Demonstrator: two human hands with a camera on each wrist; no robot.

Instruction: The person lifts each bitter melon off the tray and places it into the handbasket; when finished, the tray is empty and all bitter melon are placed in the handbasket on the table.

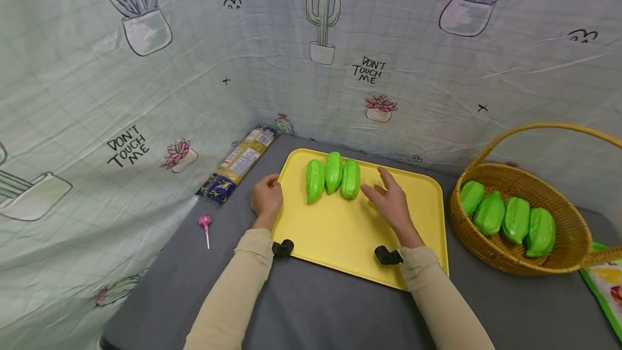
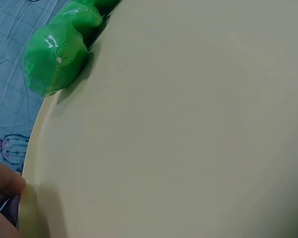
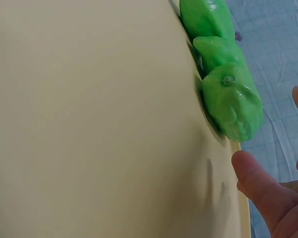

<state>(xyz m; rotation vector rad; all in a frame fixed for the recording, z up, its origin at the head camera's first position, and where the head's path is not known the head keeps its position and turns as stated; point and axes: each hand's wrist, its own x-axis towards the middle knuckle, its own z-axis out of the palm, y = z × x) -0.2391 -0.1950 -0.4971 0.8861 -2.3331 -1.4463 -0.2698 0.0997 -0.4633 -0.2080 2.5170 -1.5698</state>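
Note:
Three glossy green ridged fruits, shaped like star fruit, lie side by side at the back of a yellow tray (image 1: 330, 236): a left one (image 1: 315, 181), a middle one (image 1: 333, 173) and a right one (image 1: 351, 179). My left hand (image 1: 267, 197) pinches the tray's left rim; in the left wrist view its fingertips (image 2: 12, 183) are at that edge. Over the tray, my right hand (image 1: 391, 204) has its fingers spread, just right of the right-hand fruit. The right wrist view shows a fingertip (image 3: 244, 161) close below that fruit (image 3: 232, 104), with nothing held.
Right of the tray stands a wicker basket (image 1: 466, 236) with a tall handle, holding several more green fruits (image 1: 516, 220). A colourful packet (image 1: 604, 280) lies beyond it. On the left are a spaghetti pack (image 1: 240, 162) and a pink lollipop (image 1: 205, 221). Patterned cloth (image 1: 272, 69) walls the grey table (image 1: 330, 307).

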